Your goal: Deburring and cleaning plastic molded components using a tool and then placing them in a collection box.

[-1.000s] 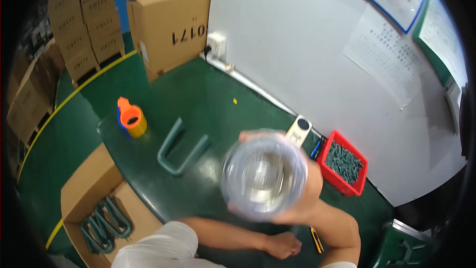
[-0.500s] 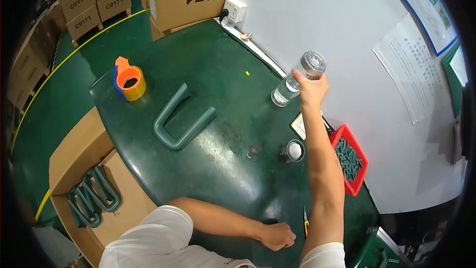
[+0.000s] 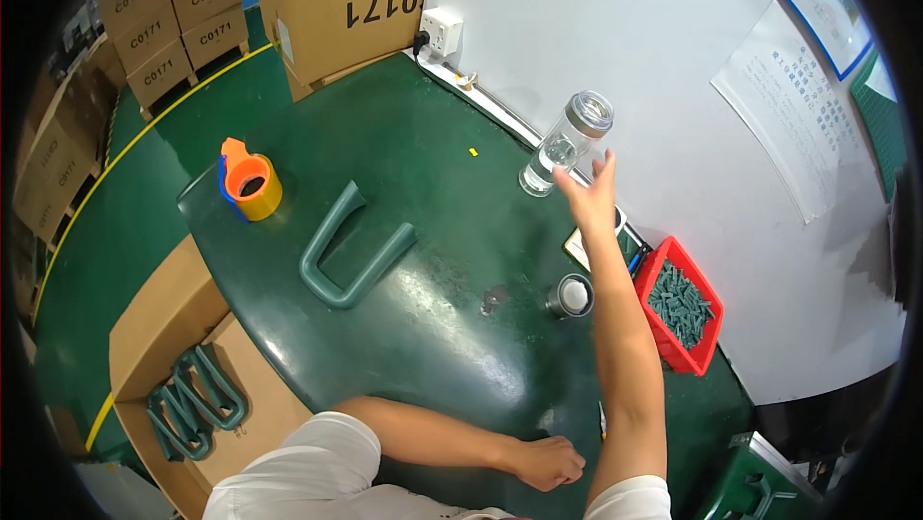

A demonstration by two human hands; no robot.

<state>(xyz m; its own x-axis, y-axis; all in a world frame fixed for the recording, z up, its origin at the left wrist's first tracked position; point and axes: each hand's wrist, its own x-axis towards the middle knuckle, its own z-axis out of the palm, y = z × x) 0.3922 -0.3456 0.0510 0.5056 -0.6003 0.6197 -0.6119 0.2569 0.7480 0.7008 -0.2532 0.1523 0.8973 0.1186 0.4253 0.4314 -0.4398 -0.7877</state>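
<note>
A clear glass bottle (image 3: 565,142) with a little water stands upright, uncapped, at the far side of the dark green table (image 3: 423,164), near the white wall. My right hand (image 3: 589,201) is stretched out just beside it, fingers apart, not touching it. The bottle's round lid (image 3: 574,296) lies on the table closer to me. My left hand (image 3: 545,462) rests as a loose fist on the table's near edge, holding nothing. A green U-shaped plastic part (image 3: 353,253) lies mid-table.
An orange tape dispenser (image 3: 249,183) sits at the table's left end. A red bin (image 3: 681,306) of small green parts stands at the right, by a phone (image 3: 585,243). A cardboard box (image 3: 197,395) with more green U-parts is on the floor at left. Stacked cartons (image 3: 336,1) stand behind.
My right hand carried the bottle from close to my face out to the far side of the table, set it down upright and let go. The left hand stayed put.
</note>
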